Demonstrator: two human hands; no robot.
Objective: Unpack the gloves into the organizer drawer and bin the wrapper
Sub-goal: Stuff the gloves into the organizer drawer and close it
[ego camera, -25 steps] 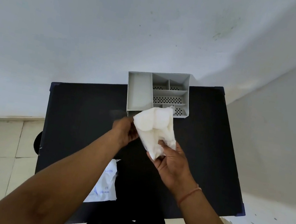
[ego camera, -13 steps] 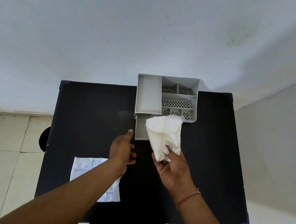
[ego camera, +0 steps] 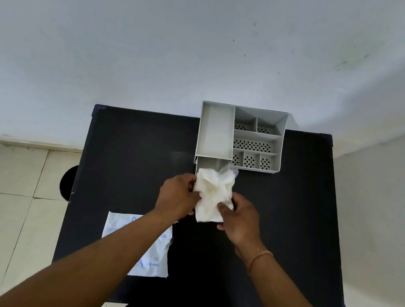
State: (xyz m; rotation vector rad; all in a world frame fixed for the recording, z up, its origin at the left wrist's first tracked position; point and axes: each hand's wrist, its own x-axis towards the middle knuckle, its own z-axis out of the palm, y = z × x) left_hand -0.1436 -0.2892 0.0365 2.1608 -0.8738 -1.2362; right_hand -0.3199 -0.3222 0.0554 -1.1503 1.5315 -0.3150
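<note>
A crumpled bundle of white gloves (ego camera: pixel 212 194) is held between both hands, just in front of the grey organizer (ego camera: pixel 241 137). My left hand (ego camera: pixel 177 197) grips the bundle's left side and my right hand (ego camera: pixel 240 219) grips its lower right. The organizer's drawer (ego camera: pixel 207 164) is pulled open under the tall left compartment, and the bundle covers its front part. The flat white wrapper (ego camera: pixel 136 246) with blue print lies on the black table, partly under my left forearm.
The black table (ego camera: pixel 289 233) stands against a pale wall. A dark round object (ego camera: pixel 68 182) shows on the tiled floor past the table's left edge. The organizer's right compartments have perforated bottoms.
My left hand has come back onto the gloves, which it had let go half a second ago. The bundle has dropped lower, to the open drawer's front.
</note>
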